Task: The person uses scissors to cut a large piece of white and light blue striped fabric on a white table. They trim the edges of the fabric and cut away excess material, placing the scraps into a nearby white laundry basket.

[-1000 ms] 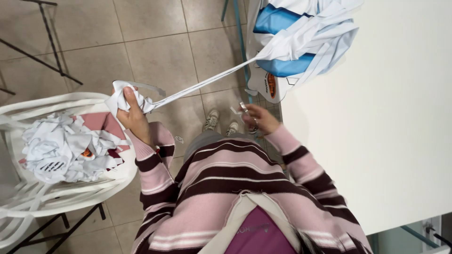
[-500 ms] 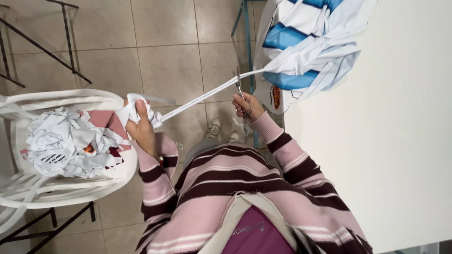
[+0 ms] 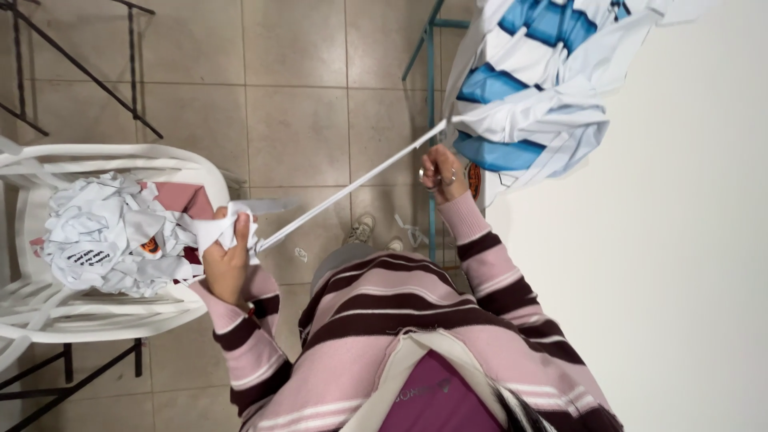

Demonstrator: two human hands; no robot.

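My left hand (image 3: 227,260) is shut on the end of a long white fabric strip (image 3: 352,190), just over the edge of a white plastic chair (image 3: 120,156). The strip is stretched tight and runs up to a blue and white striped garment (image 3: 538,96) lying at the edge of a white table (image 3: 664,264). My right hand (image 3: 440,172) grips small metal scissors right where the strip meets the garment. Pink and dark striped sleeves cover both arms.
A heap of white and pink fabric scraps (image 3: 104,232) fills the chair seat. The floor is beige tile, with small white scraps lying near my shoes (image 3: 362,230). A teal metal table leg (image 3: 432,120) stands behind my right hand. Black metal legs (image 3: 76,68) show at the top left.
My left hand has pulled the strip farther from the garment, toward the chair, and the strip is longer. My right hand with the scissors has moved closer to the garment.
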